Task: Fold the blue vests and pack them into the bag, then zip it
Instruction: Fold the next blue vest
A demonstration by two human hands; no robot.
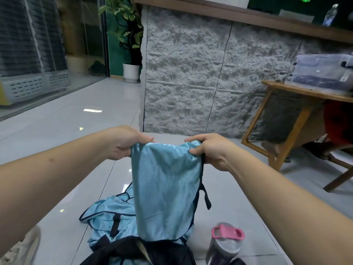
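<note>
The left hand [125, 143] and right hand [209, 150] each pinched a top corner of the blue vest [166, 190], which hung above the dark bag [145, 253] — a light, limp, probably slippery mesh, best gripped at its bound edges.

floor [63, 119]: glossy grey tiles | wall [191, 73]: textured grey | wooden table [298, 92] right

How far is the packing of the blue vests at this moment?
Nothing looks packed yet. In hand: the left hand and right hand grip the top edge of one blue vest, held up and hanging. Left: another vest lies crumpled on the floor, and the dark bag is unzipped.
</note>
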